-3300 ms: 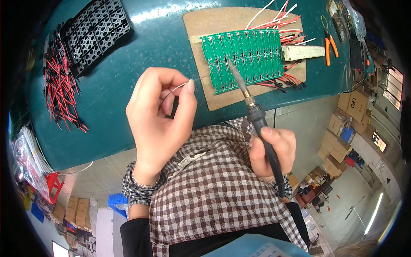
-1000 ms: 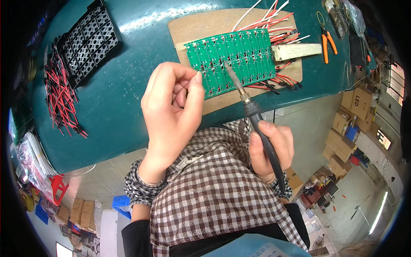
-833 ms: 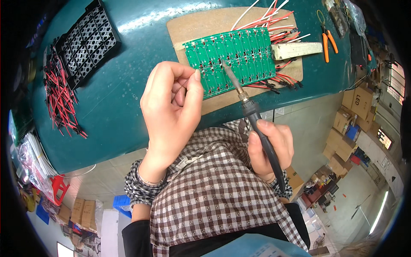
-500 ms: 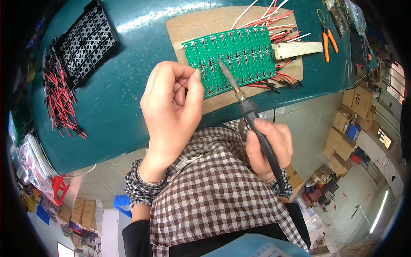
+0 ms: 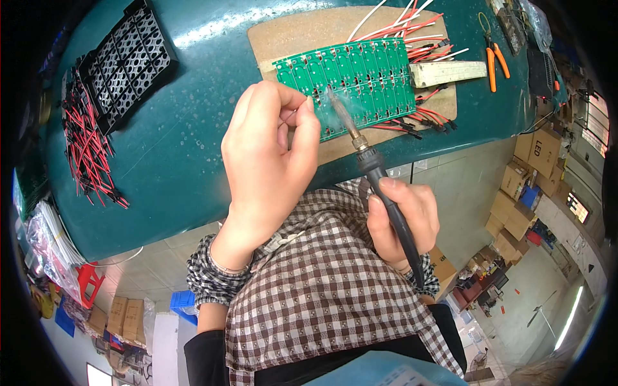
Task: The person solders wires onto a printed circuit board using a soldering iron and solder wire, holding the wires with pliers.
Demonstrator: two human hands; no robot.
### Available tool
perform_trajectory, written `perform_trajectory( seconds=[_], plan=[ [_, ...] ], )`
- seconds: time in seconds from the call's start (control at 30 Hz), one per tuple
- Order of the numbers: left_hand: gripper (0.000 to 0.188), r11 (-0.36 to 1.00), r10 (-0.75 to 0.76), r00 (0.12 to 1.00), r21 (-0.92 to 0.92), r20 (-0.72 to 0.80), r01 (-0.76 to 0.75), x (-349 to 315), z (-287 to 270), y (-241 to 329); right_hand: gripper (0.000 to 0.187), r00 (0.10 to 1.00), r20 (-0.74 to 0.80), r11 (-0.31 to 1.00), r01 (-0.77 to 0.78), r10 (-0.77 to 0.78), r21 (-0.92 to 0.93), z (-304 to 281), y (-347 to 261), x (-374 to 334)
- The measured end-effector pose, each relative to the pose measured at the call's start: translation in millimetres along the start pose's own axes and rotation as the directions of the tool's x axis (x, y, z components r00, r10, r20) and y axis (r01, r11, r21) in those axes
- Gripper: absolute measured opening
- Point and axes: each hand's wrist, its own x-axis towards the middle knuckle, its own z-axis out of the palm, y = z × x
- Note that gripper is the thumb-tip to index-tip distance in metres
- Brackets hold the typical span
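Soldering at the green circuit-board panel [image 5: 351, 87], which lies on a brown board [image 5: 302, 38] on the teal desk [image 5: 193, 141]. Right hand [image 5: 402, 222] has its grip wrapped round the black handle of the soldering iron [image 5: 370, 164]; the tip sits on the panel's lower-left area, with a faint wisp of smoke there. Left hand [image 5: 267, 161] rests at the panel's left edge, grip pinched narrow on what looks like a thin solder wire [image 5: 291, 116]; too fine to be sure.

Judgement on doing it well: keep the tip flat on pad and lead together, feed the wire into the joint rather than onto the tip, lift the wire first, then the iron. Left fingers are very near the hot tip; hold further back.

Count:
- one panel, two rows of small boards, exact number not readable
- one iron
- one orange-handled cutter [image 5: 492, 61], right of the panel
- one pale wooden block [image 5: 447, 72] on the panel's right edge
- one black grid tray [image 5: 125, 61], far left of the panel
- red and black wire leads [image 5: 87, 151] below the tray, too many to count
- red and white wires [image 5: 399, 22] fanning from the panel's top right, uncounted
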Motion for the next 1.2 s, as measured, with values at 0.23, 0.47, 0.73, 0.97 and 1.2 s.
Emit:
perform_trajectory(
  seconds=[0.23, 0.47, 0.73, 0.97, 1.2],
  plan=[
    [0.008, 0.994, -0.091, 0.995, 0.059, 0.039, 0.088, -3.1, -6.5, 10.6, 0.034, 0.999, -0.049, 1.000, -0.010, 0.011, 0.020, -0.1, 2.7, -4.6],
    [0.008, 0.912, -0.180, 0.983, -0.368, 0.029, 0.178, -9.3, -19.2, 16.3, 0.036, 0.996, -0.012, 0.996, -0.082, 0.083, 0.045, -13.5, 5.5, -9.7],
    [0.008, 0.953, -0.164, 0.986, -0.259, -0.013, 0.155, -5.4, -6.7, 6.0, 0.031, 0.996, -0.069, 0.998, -0.061, 0.063, 0.023, -7.9, 6.2, -7.5],
    [0.009, 0.988, -0.085, 0.995, -0.130, -0.042, 0.079, -3.2, 1.5, 2.2, 0.029, 0.997, -0.051, 0.998, -0.063, 0.064, 0.019, -7.6, 5.3, -3.7],
    [0.008, 0.993, -0.074, 0.996, -0.092, -0.039, 0.070, -2.5, 1.2, 3.8, 0.029, 0.999, -0.028, 0.998, 0.025, -0.027, -0.054, -6.5, 4.5, 3.2]
  ],
)
